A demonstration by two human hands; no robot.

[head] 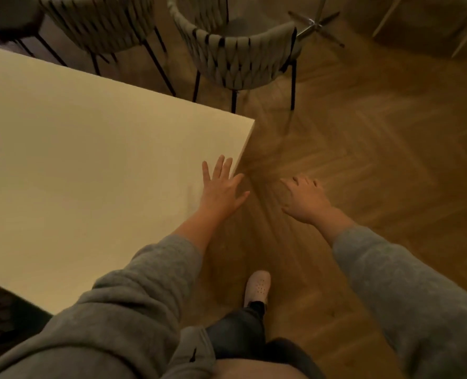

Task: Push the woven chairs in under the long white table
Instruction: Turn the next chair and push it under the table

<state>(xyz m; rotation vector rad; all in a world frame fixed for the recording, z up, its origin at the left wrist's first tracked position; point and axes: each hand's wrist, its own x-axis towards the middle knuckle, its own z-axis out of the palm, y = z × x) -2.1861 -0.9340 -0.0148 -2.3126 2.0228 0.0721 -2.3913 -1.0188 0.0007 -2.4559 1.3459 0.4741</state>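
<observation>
Held left hand [221,188] spread at the long white tabletop's [90,160] edge and right hand [305,201] loosely curled, empty, with the grey woven chair [243,61] past the corner seemingly unpushed.

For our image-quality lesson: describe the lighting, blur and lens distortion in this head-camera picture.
Head view: dim, warm yellowish light turns the white table cream; left hand and right hand are smeared by motion blur, as is the parquet floor between them; the nearest woven chair is soft; wide-angle distortion splays the chair's legs; the only glint is on a chrome base.
</observation>
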